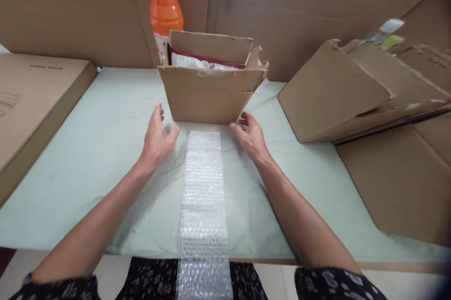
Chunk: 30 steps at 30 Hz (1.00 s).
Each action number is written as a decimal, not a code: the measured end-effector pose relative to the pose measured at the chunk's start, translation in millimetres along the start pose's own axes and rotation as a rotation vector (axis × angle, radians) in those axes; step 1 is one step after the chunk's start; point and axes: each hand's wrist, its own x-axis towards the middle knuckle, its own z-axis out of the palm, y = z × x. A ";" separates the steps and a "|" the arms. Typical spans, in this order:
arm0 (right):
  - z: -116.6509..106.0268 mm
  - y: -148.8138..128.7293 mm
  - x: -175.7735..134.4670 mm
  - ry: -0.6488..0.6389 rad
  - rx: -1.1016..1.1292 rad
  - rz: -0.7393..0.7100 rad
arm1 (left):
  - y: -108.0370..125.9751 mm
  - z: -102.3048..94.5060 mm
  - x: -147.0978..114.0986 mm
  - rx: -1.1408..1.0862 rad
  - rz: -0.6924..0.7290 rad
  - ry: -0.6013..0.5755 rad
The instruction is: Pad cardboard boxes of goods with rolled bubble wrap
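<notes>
A small open cardboard box (207, 95) stands at the middle of the table, its flaps up and white-and-red packets (204, 61) showing inside. My left hand (157, 138) is near the box's lower left corner, fingers apart and holding nothing. Close to the lower right corner is my right hand (249, 135), thumb and fingers spread; whether its fingertips touch the box I cannot tell. Between my forearms lies a long strip of bubble wrap (204, 196), running from just before the box over the table's front edge.
An orange bottle (166, 3) stands behind the box. A flat carton (42, 88) lies at the left. Larger open cartons (338, 93) are at the right, one holding a clear-and-green item (392, 42). Cardboard panels (282, 13) wall off the back of the cloth-covered table (105, 159).
</notes>
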 end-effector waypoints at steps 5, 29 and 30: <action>-33.7 -1.6 -85.1 -0.227 -0.138 -0.198 | 5.8 -27.3 -102.7 0.146 0.526 -0.445; 3.8 -27.4 -195.3 -0.109 -0.428 -0.455 | 8.8 -35.5 -166.4 -0.002 0.050 -0.406; 2.2 -26.7 -195.2 -0.083 -0.457 -0.468 | 8.2 -30.4 -167.7 0.079 0.129 -0.358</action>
